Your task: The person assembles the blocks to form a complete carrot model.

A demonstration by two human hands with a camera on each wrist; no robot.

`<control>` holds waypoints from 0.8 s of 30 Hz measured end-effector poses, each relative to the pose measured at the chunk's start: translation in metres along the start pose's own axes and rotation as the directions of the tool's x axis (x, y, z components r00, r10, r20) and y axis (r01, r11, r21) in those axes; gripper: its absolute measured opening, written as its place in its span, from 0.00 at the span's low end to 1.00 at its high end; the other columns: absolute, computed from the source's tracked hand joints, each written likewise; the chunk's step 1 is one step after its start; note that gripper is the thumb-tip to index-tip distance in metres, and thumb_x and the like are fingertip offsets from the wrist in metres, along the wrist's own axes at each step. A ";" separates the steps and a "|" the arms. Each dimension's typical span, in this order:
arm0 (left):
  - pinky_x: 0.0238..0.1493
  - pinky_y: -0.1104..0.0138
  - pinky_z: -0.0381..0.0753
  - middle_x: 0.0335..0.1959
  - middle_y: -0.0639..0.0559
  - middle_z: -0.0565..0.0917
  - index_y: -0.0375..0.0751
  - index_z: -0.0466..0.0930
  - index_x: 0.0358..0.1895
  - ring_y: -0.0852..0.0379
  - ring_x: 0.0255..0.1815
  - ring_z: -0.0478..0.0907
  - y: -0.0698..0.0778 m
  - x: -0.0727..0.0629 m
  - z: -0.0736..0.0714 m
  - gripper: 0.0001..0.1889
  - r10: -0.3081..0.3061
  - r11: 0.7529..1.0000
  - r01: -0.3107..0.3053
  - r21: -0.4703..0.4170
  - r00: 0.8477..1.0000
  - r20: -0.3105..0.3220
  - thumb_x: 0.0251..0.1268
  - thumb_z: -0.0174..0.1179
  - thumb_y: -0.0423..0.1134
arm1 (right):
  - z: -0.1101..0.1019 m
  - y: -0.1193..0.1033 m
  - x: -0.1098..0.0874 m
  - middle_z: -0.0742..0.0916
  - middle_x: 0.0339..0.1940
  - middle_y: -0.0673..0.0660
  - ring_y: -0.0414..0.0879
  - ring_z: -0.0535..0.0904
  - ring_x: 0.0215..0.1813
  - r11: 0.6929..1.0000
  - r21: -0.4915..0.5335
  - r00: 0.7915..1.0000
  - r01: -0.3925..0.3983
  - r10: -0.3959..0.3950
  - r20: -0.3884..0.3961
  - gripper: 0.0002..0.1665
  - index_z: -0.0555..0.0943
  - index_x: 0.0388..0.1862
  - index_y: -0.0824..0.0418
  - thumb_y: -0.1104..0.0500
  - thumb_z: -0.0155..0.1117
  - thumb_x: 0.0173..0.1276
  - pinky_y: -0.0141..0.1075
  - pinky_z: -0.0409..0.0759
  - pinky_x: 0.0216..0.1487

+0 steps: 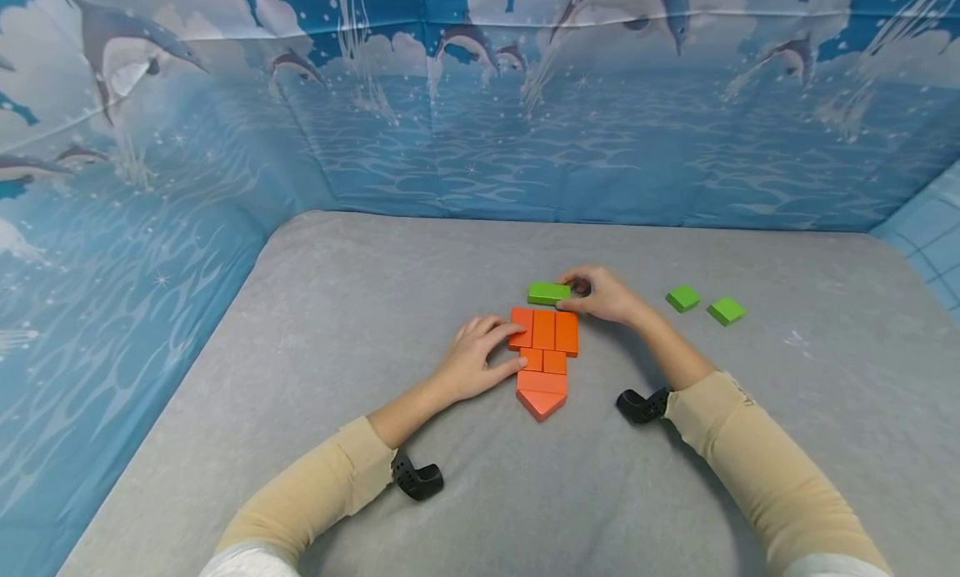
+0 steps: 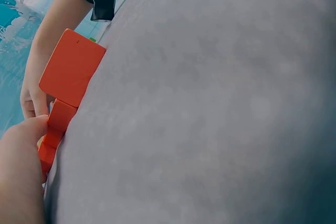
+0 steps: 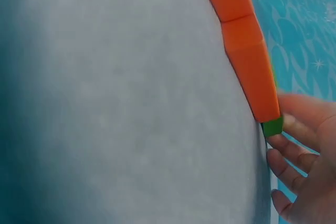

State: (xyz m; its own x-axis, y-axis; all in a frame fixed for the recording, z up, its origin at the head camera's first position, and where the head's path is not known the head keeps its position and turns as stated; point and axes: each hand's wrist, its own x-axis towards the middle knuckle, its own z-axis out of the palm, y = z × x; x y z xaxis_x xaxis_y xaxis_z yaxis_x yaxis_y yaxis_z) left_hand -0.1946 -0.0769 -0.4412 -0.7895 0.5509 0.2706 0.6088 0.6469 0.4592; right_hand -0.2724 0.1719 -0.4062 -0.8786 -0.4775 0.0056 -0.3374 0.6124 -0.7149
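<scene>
While the right hand (image 1: 606, 295) pinches one end of a long green block (image 1: 547, 293) between thumb and forefinger, the left hand (image 1: 472, 360) lies with fingers loosely stretched, gripping nothing, right up against the orange pieces! Look there: the left forefinger's tip is on the leftmost of three tall orange blocks (image 1: 543, 330), and its thumb meets the edge of two small orange blocks (image 1: 554, 361). Just past that thumb, on the person's side, sits a wide orange block (image 1: 542, 382), then an orange triangle (image 1: 541, 404) pointing back toward the person. The green block lies just beyond the tall row, farther out than the left fingertips; whether it touches the orange, I can't tell. And off to the right of the right fingers, well apart, two more green pieces (image 1: 682, 298) rest on the grey cloth (image 1: 375, 310), beneath a dolphin-print curtain (image 1: 487, 160).
</scene>
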 end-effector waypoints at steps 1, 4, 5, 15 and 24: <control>0.53 0.60 0.65 0.52 0.52 0.72 0.51 0.72 0.59 0.56 0.50 0.65 0.000 0.000 0.000 0.25 0.001 1.000 -0.001 0.001 1.000 -0.002 0.60 0.56 0.55 | 0.000 0.000 0.000 0.78 0.49 0.68 0.57 0.73 0.46 1.000 0.002 1.000 0.003 -0.003 0.002 0.21 0.76 0.51 0.71 0.60 0.63 0.62 0.42 0.73 0.42; 0.53 0.61 0.65 0.52 0.52 0.72 0.51 0.72 0.59 0.56 0.49 0.65 0.000 0.000 0.000 0.25 0.006 1.000 -0.006 0.002 1.000 -0.007 0.60 0.56 0.55 | 0.001 0.000 0.000 0.78 0.48 0.68 0.56 0.74 0.45 1.000 0.010 1.000 0.011 -0.011 0.003 0.19 0.77 0.51 0.71 0.60 0.60 0.65 0.38 0.73 0.37; 0.53 0.61 0.65 0.52 0.52 0.72 0.51 0.72 0.59 0.56 0.49 0.66 0.000 0.000 0.000 0.25 0.008 1.000 -0.008 0.000 1.000 -0.009 0.60 0.57 0.55 | 0.001 0.000 -0.001 0.79 0.47 0.67 0.55 0.74 0.44 1.000 0.010 1.000 0.014 -0.014 0.003 0.18 0.77 0.51 0.71 0.60 0.59 0.65 0.37 0.73 0.37; 0.51 0.61 0.65 0.51 0.52 0.73 0.51 0.72 0.59 0.56 0.48 0.66 0.000 0.000 0.000 0.25 0.009 1.000 -0.009 0.002 1.000 -0.016 0.60 0.57 0.55 | 0.004 -0.004 0.000 0.81 0.43 0.64 0.53 0.74 0.41 1.000 0.018 1.000 -0.006 0.005 0.029 0.17 0.78 0.50 0.68 0.60 0.59 0.65 0.38 0.73 0.36; 0.50 0.62 0.66 0.50 0.52 0.73 0.51 0.72 0.58 0.56 0.47 0.66 0.001 0.000 0.000 0.25 0.013 1.000 -0.013 0.009 1.000 -0.024 0.59 0.57 0.55 | 0.003 -0.006 0.000 0.81 0.40 0.62 0.51 0.73 0.39 1.000 0.015 0.999 0.007 -0.008 0.039 0.16 0.79 0.48 0.68 0.61 0.60 0.64 0.36 0.72 0.33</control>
State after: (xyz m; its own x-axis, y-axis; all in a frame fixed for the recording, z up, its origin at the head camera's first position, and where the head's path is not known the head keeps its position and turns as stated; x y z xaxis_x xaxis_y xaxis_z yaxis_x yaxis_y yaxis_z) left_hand -0.1938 -0.0767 -0.4410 -0.7831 0.5464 0.2969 0.6196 0.6443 0.4484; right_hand -0.2688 0.1661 -0.4042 -0.8620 -0.5067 -0.0161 -0.3387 0.5992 -0.7255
